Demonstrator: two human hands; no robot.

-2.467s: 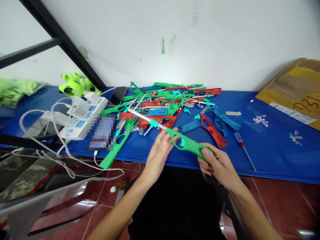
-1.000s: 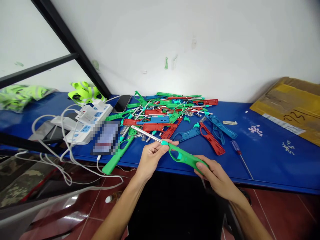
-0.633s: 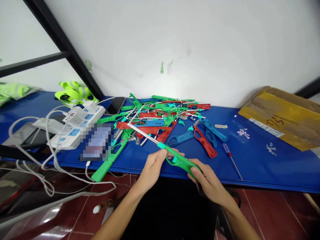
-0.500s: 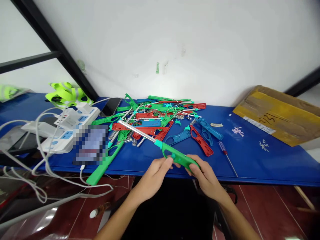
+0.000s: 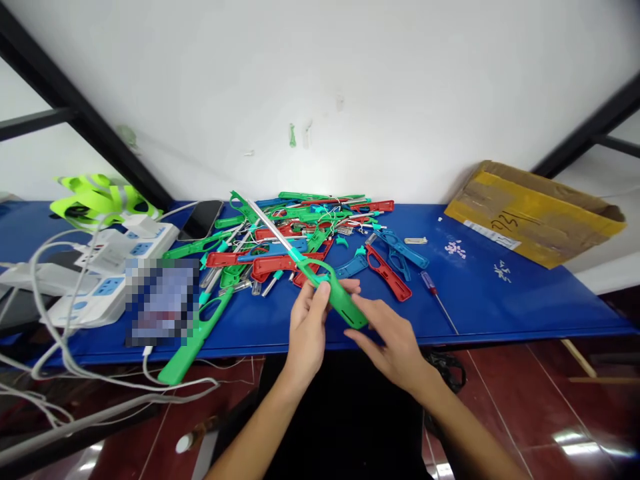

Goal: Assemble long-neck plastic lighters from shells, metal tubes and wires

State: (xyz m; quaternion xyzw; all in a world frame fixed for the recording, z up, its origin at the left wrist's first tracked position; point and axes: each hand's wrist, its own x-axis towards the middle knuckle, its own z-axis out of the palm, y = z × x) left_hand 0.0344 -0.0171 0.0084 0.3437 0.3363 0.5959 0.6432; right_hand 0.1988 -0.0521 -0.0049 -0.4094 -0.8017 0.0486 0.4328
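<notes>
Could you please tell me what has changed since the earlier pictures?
The teal collar has slid down the metal tube against the green handle, which now slants more steeply. The left hand has shifted back from the collar to grip the handle; the right hand has opened, its thumb no longer lying on top. The pile of parts, screwdriver and cardboard box stay put.

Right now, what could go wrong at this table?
1. The left hand seems to carry the held green lighter alone; the right hand has thumb and fingers spread at its butt end, so it could twist or slip.
2. Another green handle juts past the front edge of the blue table; a brush might knock it off.
3. The screwdriver lies with its tip near that edge; a nudge could roll it off.
</notes>
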